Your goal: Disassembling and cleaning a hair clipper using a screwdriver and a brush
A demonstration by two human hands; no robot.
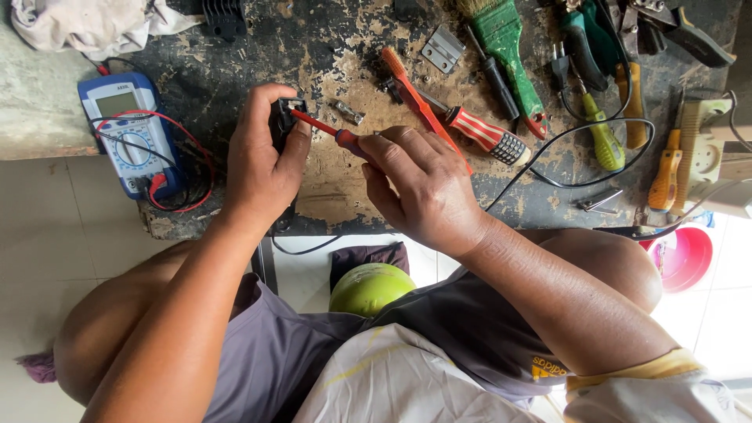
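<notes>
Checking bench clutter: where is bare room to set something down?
Bare bench lies below the hands, toward the near edge, and between multimeter and left hand. Crowded upper right: green brush, striped screwdriver, yellow-handled tools.

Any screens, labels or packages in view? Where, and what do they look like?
Multimeter: bench's left end, left of the left hand; blue-and-white case, grey rectangular screen, round dial, red and black leads.
Shirt logo: small yellow print on dark fabric, under the right forearm.
No packages or signs.
</notes>
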